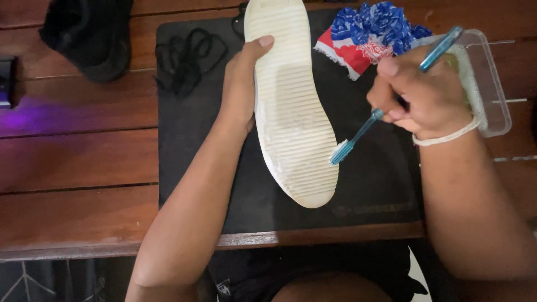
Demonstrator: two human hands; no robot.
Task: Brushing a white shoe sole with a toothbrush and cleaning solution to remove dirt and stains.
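My left hand [239, 84] grips a shoe with a white ribbed sole [291, 106], sole up, thumb on the sole's edge, over a black mat [184, 140]. My right hand [418, 95] holds a blue toothbrush [369, 123]. Its bristled head touches the right edge of the sole near the heel end. A white band circles my right wrist.
Black laces [187, 59] lie on the mat at the back left. A red, white and blue cloth [372, 33] and a clear plastic container [486, 84] sit at the back right. A black shoe [89, 33] rests on the wooden table [72, 162] at far left.
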